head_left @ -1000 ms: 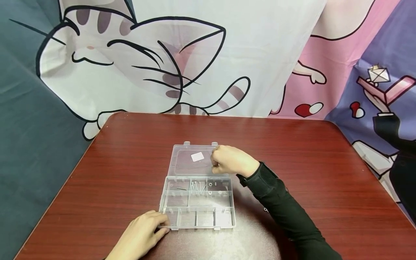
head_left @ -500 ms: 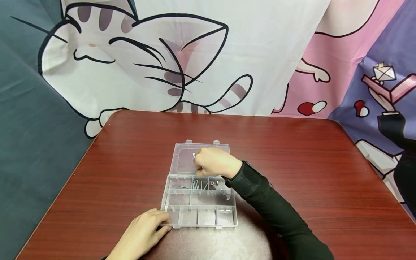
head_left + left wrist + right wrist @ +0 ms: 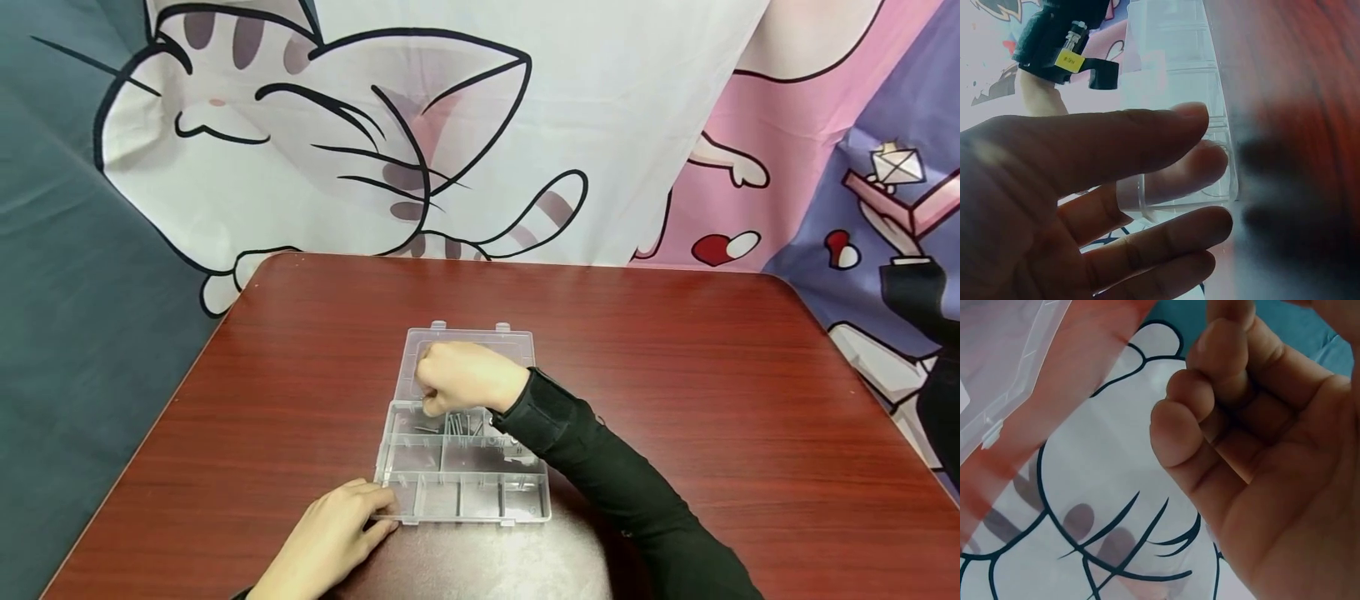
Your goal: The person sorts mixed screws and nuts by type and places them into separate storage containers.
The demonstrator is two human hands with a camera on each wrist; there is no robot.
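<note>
Box [image 3: 487, 473] lies open, near-left corner in left hand's grip [image 3: 336, 527].

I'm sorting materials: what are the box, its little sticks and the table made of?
Box: probably glossy plastic, as it's see-through. Little sticks: maybe shiny metal, being silvery, but too tiny to tell. Table: perhaps polished wood, or wood-look covering, from its grain and gleam.

Head view looks forward-down over table [image 3: 645, 333]. Wrist views, close-up, face along left hand [image 3: 1079, 156] and right hand [image 3: 1272, 475]. Head/left share box [image 3: 468, 473]; right, probably only its lid [image 3: 1007, 378].
</note>
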